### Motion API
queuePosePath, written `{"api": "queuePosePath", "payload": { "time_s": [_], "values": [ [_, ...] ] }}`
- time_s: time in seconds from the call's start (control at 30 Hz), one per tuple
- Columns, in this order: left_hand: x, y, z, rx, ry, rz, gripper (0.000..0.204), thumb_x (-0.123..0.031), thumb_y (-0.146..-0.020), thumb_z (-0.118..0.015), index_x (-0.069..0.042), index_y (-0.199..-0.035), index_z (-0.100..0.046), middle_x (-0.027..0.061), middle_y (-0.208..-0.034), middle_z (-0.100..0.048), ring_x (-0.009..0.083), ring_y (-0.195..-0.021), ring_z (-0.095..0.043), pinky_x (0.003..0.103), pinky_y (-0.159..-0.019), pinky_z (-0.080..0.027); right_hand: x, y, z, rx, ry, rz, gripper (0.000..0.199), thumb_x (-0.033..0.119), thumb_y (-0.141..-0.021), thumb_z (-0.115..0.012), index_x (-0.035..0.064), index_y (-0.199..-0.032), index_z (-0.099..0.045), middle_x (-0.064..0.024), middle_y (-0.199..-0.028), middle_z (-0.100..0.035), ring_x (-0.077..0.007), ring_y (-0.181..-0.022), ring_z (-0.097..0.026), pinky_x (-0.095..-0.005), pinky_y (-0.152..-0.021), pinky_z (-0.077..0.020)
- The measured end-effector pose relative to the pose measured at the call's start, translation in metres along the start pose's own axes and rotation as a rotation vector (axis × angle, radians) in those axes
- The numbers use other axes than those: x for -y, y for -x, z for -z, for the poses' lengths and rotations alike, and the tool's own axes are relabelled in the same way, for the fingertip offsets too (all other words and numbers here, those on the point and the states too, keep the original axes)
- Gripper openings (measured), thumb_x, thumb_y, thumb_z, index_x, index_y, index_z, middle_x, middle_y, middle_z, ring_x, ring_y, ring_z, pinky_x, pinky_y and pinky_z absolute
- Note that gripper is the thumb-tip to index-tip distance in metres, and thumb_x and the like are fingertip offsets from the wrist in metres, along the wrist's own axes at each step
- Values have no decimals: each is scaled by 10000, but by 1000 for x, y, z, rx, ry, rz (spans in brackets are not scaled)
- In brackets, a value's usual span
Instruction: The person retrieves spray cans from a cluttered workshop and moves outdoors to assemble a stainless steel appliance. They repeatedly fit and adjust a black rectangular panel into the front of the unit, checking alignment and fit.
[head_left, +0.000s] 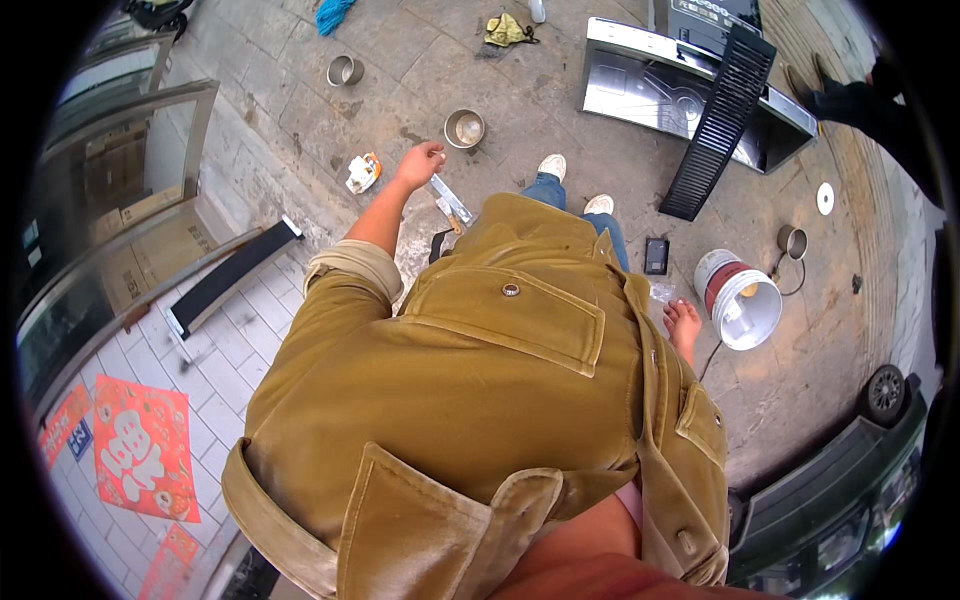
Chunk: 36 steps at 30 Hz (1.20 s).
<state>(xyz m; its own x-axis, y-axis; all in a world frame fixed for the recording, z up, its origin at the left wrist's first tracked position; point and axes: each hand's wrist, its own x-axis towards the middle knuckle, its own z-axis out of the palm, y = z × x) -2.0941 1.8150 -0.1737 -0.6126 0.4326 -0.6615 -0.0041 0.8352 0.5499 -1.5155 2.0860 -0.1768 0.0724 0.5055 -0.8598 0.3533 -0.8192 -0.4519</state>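
Right hand (683,322): held just to the left of the white bucket (722,285), its fingers loosely bent and slightly apart; whether they touched the clear plastic (662,291) near them could not be told. Left hand (421,163): extended well to the left of the bucket and farther forward, its fingers bent toward the thumb; whether they pinched anything could not be told. The short metal cylinder (464,128) nearest this hand stood left and forward of the bucket, apart from the fingers. A metal strip (450,197) lay left of the bucket, as did an orange-and-white packet (364,173), farther out. A flat black object (656,256) rested near the bucket's left side. Forward of the bucket, a black slatted panel (718,125) crossed the front of a shiny metal appliance (640,85). Right and forward of the bucket lay a white disc (825,198).
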Motion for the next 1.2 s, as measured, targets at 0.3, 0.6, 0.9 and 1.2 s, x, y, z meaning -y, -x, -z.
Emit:
{"api": "queuePosePath", "payload": {
  "time_s": [0.3,0.6,0.9,1.2],
  "values": [
    [207,230,-91,-294,317,501,346,-236,-823,-607,-7,-1081,-630,151,-945,-682,217,-710,-677,348,-696,-516,178,-76,-82,310,485,252,359,201,-890,-580,40,-1204,-516,-109,-1047,-640,-205,-903,-642,-290,-724,-479],
    [215,327,-194,-440,654,600,398,-253,-825,-611,-21,-1149,-592,135,-922,-686,211,-723,-662,326,-730,-502,213,-25,-285,719,823,448,306,149,-885,-589,14,-1157,-552,-112,-981,-662,-167,-834,-657,-245,-645,-483],
    [293,323,-151,-546,760,634,399,-227,-851,-607,7,-1172,-565,119,-924,-672,168,-733,-649,303,-720,-497,136,114,-467,971,1041,512,289,165,-888,-572,12,-1133,-572,-89,-967,-664,-169,-822,-646,-266,-691,-481],
    [393,303,-21,-799,1050,518,320,-131,-848,-595,6,-1136,-578,102,-926,-661,143,-711,-634,272,-661,-495,86,170,-591,868,1196,549,290,185,-872,-592,15,-1106,-571,-69,-901,-660,-145,-748,-643,-248,-605,-451]
  ]
}}
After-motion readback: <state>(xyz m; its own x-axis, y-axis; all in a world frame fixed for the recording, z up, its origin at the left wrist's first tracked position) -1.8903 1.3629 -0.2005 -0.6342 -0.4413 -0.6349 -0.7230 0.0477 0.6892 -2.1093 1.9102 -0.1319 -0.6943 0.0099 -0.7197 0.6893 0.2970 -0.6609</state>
